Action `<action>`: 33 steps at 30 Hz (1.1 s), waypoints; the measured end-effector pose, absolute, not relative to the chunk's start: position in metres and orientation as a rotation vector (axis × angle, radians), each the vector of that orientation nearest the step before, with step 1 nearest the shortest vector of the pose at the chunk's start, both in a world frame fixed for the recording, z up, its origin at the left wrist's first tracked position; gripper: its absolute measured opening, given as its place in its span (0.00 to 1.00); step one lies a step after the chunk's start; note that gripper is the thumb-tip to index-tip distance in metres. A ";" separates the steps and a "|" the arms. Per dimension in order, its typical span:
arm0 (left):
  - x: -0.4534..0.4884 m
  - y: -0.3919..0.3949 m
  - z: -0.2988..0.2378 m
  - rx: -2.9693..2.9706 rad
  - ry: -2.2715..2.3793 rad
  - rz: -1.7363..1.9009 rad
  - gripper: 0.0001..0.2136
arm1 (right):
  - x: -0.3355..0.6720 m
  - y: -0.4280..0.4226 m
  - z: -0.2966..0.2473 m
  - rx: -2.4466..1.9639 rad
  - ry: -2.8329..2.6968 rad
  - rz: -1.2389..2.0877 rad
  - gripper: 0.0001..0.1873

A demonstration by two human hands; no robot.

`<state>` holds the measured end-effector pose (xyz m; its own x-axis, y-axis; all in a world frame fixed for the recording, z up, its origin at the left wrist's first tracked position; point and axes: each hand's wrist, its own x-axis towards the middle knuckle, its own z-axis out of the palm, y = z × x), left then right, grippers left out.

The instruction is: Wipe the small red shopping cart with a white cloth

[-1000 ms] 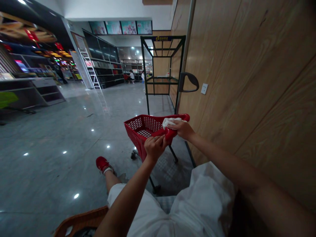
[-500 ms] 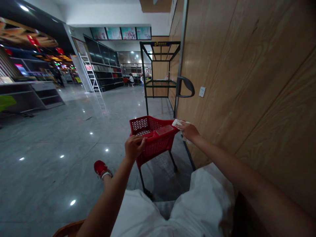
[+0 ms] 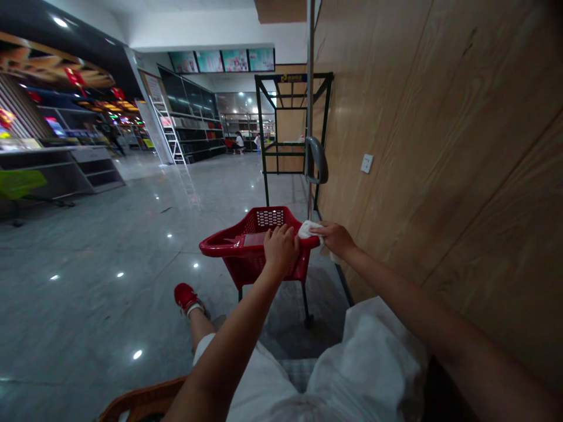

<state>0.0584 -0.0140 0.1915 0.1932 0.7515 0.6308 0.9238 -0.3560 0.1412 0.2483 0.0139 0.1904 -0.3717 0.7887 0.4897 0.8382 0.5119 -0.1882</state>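
A red plastic shopping cart [image 3: 229, 248] with a perforated basket and dark legs stands right in front of me. Over its handle bar, right of the middle, my left hand [image 3: 280, 249] is curled, gripping it. At the bar's right end my right hand [image 3: 336, 239] pinches a white cloth [image 3: 309, 228], which lies against the red plastic. Both hands are close together. The underside of my left fingers is hidden.
On the right runs a wooden wall [image 3: 431, 152] with a socket [image 3: 366, 163]. An upright metal pole with a grey loop handle [image 3: 317, 160] is beyond the cart, before a dark metal rack [image 3: 265, 158]. A brown basket [image 3: 145, 398] sits low left; a green cart [image 3: 21, 184] stands far left.
The cart has turned, its handle swinging left and its basket facing away from me. My left hand has moved right along the handle. The pole's loop handle has turned and shifted left.
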 end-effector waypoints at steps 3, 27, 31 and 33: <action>0.054 -0.015 0.179 -2.143 -1.486 -0.907 0.13 | 0.248 0.013 0.180 -1.263 -2.153 -0.111 0.28; -0.037 0.003 0.201 -2.323 -1.370 -1.031 0.11 | 0.219 0.029 0.145 -1.055 -1.899 0.123 0.39; 0.010 -0.011 0.208 -2.163 -1.494 -1.110 0.08 | 0.175 0.043 0.139 -1.006 -1.954 0.286 0.38; 0.029 -0.017 0.206 -2.179 -1.499 -1.010 0.07 | 0.161 0.051 0.132 -1.009 -2.058 0.348 0.32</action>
<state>0.0285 -0.0170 0.2055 0.2042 0.6863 0.6981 0.9045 -0.4051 0.1336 0.1608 0.0506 0.1316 -0.3616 0.7589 0.5416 0.5388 0.6442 -0.5429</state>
